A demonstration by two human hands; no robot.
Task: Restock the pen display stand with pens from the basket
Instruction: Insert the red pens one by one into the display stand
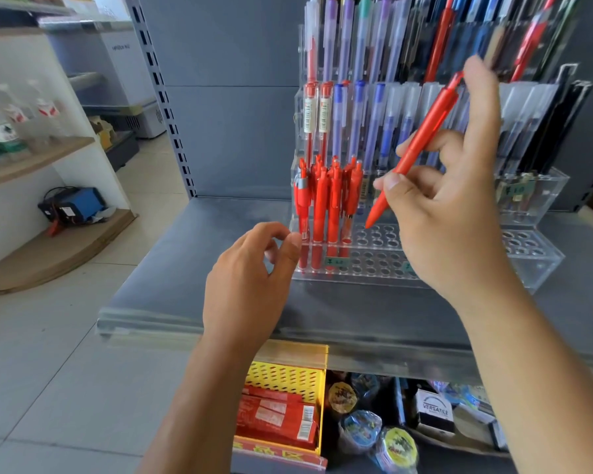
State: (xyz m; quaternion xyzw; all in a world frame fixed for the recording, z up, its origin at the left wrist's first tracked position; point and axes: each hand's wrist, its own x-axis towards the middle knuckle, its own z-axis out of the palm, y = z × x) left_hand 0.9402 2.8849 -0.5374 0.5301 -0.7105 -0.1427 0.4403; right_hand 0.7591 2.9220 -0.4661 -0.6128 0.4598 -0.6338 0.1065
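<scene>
In a shop with a pale tiled floor [48,354], a clear plastic pen stand [541,265] sits on a flat grey metal shelf [185,268]. Its front steps have many small round holes. Above those holes the right hand [449,217] pinches a smooth red pen [421,145], which leans with its tip down-left and its clip end up. By the stand's front left corner the left hand [247,282] hangs loosely curled, holding nothing.

I see a grey metal shelf [192,254] with a grey back panel [226,97] and slotted upright [161,97], pale floor tiles [48,364], wooden shelves [31,155] at left, and what may be a chest freezer [124,63] beyond.
</scene>
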